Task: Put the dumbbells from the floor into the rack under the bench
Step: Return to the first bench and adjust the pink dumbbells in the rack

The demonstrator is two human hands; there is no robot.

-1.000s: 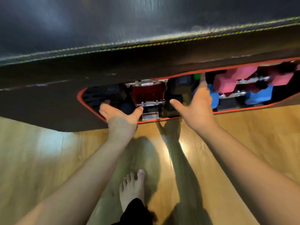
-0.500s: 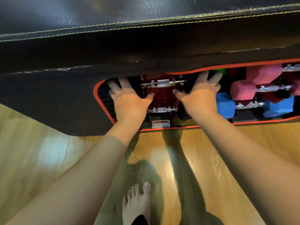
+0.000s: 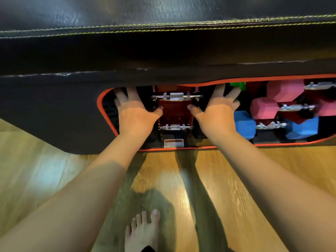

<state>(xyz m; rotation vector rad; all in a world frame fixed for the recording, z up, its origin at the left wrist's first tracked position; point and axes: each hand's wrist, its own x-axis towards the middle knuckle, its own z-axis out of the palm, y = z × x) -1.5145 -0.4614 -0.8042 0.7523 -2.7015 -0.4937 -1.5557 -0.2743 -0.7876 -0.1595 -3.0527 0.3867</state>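
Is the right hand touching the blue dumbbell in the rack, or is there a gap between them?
Cannot tell. In the head view the right hand overlaps the blue dumbbell at its left edge, so neither contact nor gap shows plainly.

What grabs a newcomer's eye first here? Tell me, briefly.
Two bare hands, the left hand and right hand, press flat into the red-trimmed rack under the black bench, on either side of two chrome handles. To the right, pink dumbbells sit above blue dumbbells.
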